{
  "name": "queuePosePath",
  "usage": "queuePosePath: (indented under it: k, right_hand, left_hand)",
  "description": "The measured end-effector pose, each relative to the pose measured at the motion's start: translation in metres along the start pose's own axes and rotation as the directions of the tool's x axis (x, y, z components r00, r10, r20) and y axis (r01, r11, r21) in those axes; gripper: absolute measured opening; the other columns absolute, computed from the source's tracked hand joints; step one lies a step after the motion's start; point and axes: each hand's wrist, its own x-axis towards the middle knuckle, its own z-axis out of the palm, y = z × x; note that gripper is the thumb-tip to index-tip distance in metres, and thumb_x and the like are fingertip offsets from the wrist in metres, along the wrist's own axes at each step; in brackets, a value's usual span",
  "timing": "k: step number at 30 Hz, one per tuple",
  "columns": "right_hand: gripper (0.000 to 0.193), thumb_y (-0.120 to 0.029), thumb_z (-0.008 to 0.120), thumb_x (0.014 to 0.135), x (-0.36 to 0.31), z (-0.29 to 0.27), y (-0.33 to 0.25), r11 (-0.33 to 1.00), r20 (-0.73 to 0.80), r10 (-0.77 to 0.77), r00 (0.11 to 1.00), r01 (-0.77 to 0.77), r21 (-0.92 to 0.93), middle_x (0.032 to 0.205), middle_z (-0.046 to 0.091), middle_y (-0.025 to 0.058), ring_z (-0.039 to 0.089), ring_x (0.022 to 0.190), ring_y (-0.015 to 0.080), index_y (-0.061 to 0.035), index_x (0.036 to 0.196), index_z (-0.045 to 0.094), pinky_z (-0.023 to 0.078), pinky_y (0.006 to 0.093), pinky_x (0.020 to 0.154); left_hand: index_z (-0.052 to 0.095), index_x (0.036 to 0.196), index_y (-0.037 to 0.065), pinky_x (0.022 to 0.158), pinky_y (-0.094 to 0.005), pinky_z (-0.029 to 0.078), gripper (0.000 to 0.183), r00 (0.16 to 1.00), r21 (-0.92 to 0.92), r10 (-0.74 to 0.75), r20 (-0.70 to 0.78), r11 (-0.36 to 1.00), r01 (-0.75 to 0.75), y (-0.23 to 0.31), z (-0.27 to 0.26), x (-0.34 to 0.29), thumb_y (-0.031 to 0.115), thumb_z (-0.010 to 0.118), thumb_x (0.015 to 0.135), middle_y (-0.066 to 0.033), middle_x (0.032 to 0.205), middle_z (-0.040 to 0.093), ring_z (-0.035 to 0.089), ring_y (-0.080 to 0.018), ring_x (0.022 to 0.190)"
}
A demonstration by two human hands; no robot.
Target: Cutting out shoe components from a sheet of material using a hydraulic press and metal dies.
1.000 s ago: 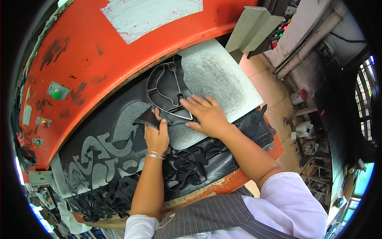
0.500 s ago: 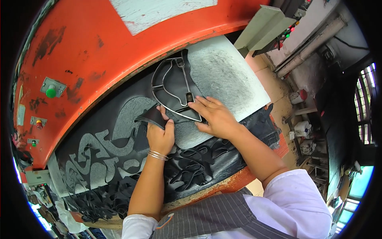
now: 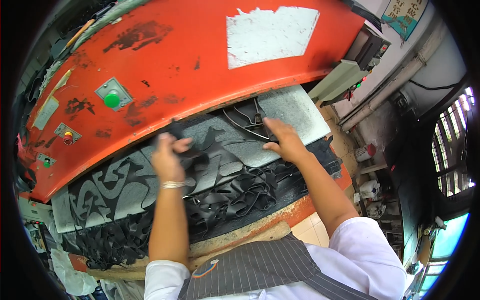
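Observation:
My left hand (image 3: 167,156), blurred by motion, is raised over the left middle of the cutting board. Its fingers are curled, and smeared black leather-like pieces (image 3: 194,159) appear in its grip; their number cannot be made out. My right hand (image 3: 286,142) has its fingers and thumb at the near right end of a metal cutting die (image 3: 243,126). The curved steel die lies on black sheet on the pale board (image 3: 300,107), with its far part hidden beneath the red press head (image 3: 195,90).
Black cut-out scraps (image 3: 240,192) pile along the board's near edge. Cut sheet remnants (image 3: 107,182) lie on its left. A green button (image 3: 112,100) and a red button (image 3: 68,138) sit on the press front. A grey control box (image 3: 335,82) stands at right.
My left hand has moved left, away from the die, with the black pieces. The die now sits farther under the press head, my right hand still at it. The view has tilted up.

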Motion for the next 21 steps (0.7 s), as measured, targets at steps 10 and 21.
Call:
queuePosePath:
  k: [10, 21]
  right_hand:
    - [0.057, -0.032, 0.071, 0.081, 0.061, 0.003, -0.211, 0.897, -0.313, -0.235, 0.920, 0.330, 0.294, 0.102, 0.062, 0.0154, 0.059, 0.096, 0.0342, -0.0059, 0.128, 0.051, 0.047, 0.0430, 0.084]
    - [0.043, -0.039, 0.067, 0.083, 0.092, -0.013, -0.288, 0.876, -0.362, -0.093, 0.927, 0.249, 0.414, 0.080, 0.063, 0.0079, 0.065, 0.071, 0.0296, -0.0080, 0.108, 0.051, 0.050, 0.0425, 0.061]
  left_hand:
    - [0.059, 0.108, -0.007, 0.083, -0.0320, 0.050, 0.040, 0.612, 0.228, 0.436, -0.660, 0.892, -0.389, 0.114, -0.338, 0.065, 0.030, 0.047, 0.098, -0.0122, 0.093, 0.065, 0.064, -0.0206, 0.087]
    - [0.050, 0.121, -0.010, 0.083, -0.0330, 0.044, 0.054, 0.731, 0.431, 0.505, -0.458, 0.846, -0.314, 0.145, -0.410, 0.049, 0.037, 0.055, 0.095, -0.0092, 0.105, 0.057, 0.054, -0.0188, 0.090]
